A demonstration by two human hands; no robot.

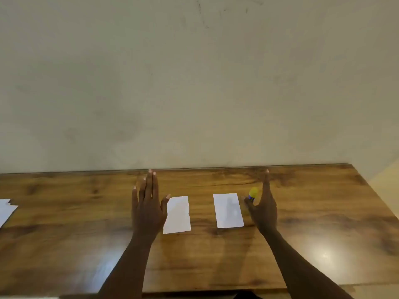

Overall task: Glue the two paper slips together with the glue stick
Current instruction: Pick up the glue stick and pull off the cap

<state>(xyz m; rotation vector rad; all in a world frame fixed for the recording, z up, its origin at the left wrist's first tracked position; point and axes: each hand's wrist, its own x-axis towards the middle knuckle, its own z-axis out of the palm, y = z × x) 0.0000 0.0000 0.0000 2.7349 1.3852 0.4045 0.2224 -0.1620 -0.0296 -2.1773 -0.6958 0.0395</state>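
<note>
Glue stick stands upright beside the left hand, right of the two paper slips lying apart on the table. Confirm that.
Not quite: the head view shows the glue stick beside the right hand, not the left. The rest holds: it stands upright, right of the two paper slips lying apart on the table.

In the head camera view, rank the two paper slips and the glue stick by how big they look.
1. Left paper slip and right paper slip: about equal, too close to rank.
2. Glue stick: smallest, partly hidden by the right hand.
</note>
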